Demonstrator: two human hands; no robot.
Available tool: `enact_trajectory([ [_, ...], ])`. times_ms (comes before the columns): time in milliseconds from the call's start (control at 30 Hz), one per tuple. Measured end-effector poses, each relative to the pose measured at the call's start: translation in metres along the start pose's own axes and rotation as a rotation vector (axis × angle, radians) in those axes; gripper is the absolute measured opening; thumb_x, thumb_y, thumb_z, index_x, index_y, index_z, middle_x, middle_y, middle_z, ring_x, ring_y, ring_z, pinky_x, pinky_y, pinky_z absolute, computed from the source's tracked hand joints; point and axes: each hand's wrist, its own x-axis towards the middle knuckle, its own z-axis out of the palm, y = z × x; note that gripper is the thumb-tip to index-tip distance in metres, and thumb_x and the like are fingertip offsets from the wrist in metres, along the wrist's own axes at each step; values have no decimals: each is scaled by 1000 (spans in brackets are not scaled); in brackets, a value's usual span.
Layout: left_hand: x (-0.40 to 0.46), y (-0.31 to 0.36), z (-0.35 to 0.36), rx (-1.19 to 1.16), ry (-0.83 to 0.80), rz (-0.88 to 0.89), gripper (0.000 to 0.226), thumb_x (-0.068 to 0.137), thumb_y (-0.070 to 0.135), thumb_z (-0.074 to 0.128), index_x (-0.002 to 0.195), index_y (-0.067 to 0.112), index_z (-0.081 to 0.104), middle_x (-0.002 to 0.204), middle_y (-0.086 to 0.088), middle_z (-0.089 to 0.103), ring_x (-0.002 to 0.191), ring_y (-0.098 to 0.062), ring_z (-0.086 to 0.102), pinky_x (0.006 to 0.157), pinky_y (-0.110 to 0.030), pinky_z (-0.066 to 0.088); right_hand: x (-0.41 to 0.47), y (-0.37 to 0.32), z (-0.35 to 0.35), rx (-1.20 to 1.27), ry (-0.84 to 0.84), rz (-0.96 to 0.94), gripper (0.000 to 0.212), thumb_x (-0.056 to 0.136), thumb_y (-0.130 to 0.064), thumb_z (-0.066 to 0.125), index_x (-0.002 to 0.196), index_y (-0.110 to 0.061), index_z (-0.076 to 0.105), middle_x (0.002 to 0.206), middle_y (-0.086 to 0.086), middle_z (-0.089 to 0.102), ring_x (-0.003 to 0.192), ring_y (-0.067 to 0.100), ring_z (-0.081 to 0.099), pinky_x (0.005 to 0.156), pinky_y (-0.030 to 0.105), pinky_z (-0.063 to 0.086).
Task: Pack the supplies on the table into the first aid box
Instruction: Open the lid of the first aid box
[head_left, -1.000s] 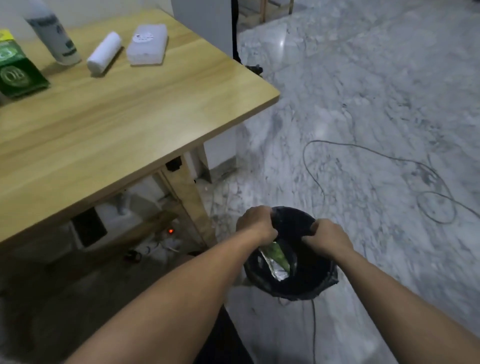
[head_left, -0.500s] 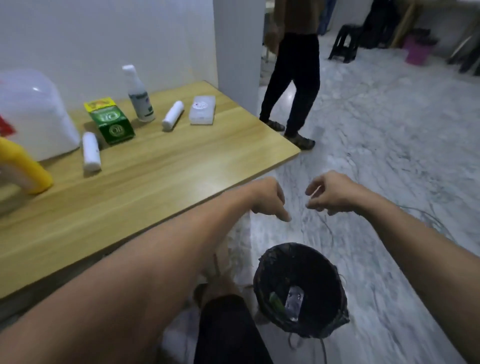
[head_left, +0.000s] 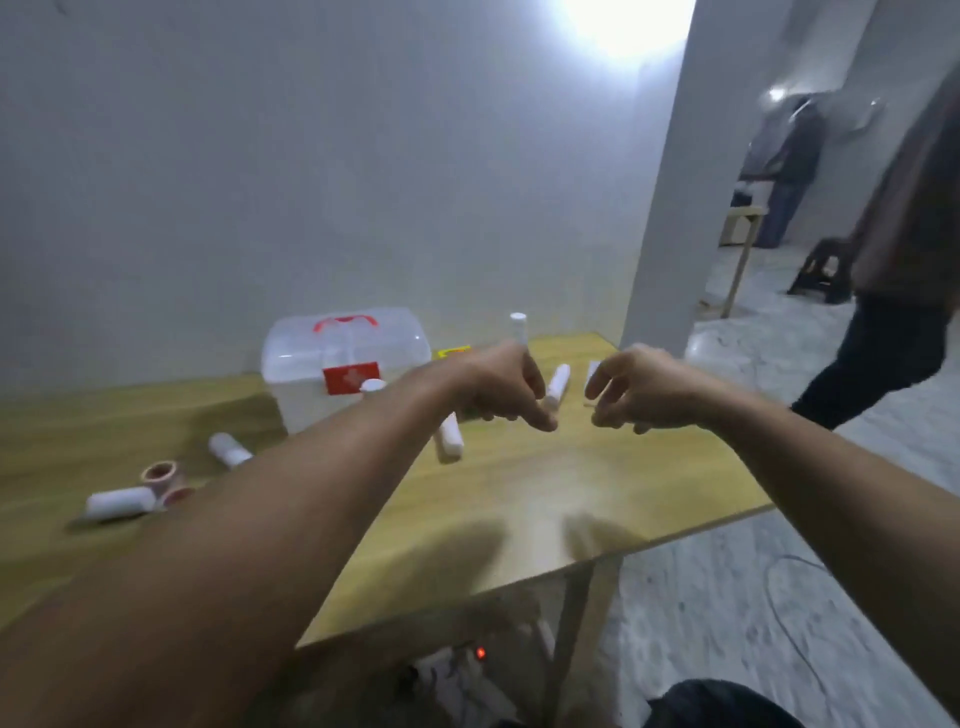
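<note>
The clear first aid box (head_left: 343, 364) with a red handle and red label stands closed at the back of the wooden table (head_left: 519, 499). White bandage rolls lie around it: one (head_left: 449, 439) under my left wrist, one (head_left: 557, 387) between my hands, one (head_left: 228, 449) and another (head_left: 119, 503) at the left beside pink tape rolls (head_left: 162, 477). A white bottle (head_left: 518, 327) stands behind my left hand. My left hand (head_left: 506, 389) and right hand (head_left: 631, 389) hover above the table with loosely curled fingers, holding nothing.
A white pillar (head_left: 670, 208) rises behind the table's right end. A person (head_left: 904, 291) walks on the marble floor at the right, near a black stool (head_left: 823, 270). A cable (head_left: 779, 587) lies on the floor. A red light (head_left: 480, 652) glows under the table.
My view has lifted from the black bin on the floor up to the table. Both hands rose from the bin to above the tabletop, empty.
</note>
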Motion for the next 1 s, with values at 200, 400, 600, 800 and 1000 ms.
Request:
enact_trajectory([
  [200,-34,-91,-70,6,437,-76,41,77,22,76,116,12,69,108,-4,73,95,-16,65,81,-24,49,60,-93,43,-69,156,-294,21,77,-12,75,98,-11,70,93,6,73,78,19,67,66,25,51],
  [400,-48,-173,-88,88,579,-247,50,81,28,71,128,21,59,134,-4,59,122,-25,54,99,-35,44,102,-137,92,-287,294,-575,26,87,-19,67,113,-16,65,123,4,64,112,23,57,81,26,42],
  [600,-39,-210,-82,150,556,-289,77,79,52,69,144,22,42,156,-1,33,142,-24,32,113,-39,29,135,-130,123,-452,378,-904,26,83,-18,72,108,-16,65,132,14,59,123,32,55,102,45,46],
  [800,-27,-223,-67,59,634,-298,84,74,62,67,144,21,42,157,3,30,147,-17,22,116,-39,25,155,-110,143,-474,510,-1048,40,77,-12,75,116,-10,64,134,22,56,124,35,55,103,52,44],
  [1000,-18,-225,-57,36,721,-348,88,67,66,71,141,23,47,156,6,33,146,-15,24,112,-40,31,165,-107,160,-473,645,-1050,31,86,-17,47,106,-8,69,127,25,60,116,39,57,97,49,43],
])
